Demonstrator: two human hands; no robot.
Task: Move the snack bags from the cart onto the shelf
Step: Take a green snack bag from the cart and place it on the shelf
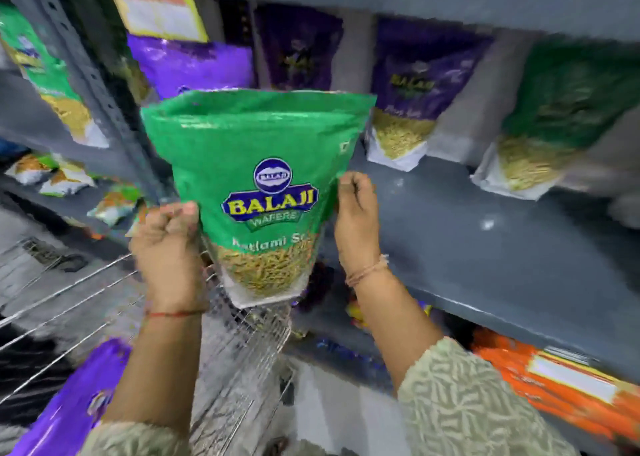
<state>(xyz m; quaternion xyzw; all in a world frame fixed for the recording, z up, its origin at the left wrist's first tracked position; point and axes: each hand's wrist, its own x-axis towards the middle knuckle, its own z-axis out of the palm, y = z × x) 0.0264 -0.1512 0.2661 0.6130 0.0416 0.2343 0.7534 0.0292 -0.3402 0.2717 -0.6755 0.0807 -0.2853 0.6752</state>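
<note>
nearest, a purple bag (74, 403) lies in the wire cart (239, 344). above the cart, the left hand (166, 244) and right hand (356, 220) each pinch a side edge of an upright green snack bag (252, 185) (balaji wafers), held before the grey shelf (485, 247). further back on it stand a purple-topped bag (412, 84) and a blurred green bag (550, 116).

The single head-worn view looks forward and down from close above the person's forearms, facing the grey shelf (485, 247) that runs from near right to far left, with the wire cart (86, 299) low at near left.
</note>
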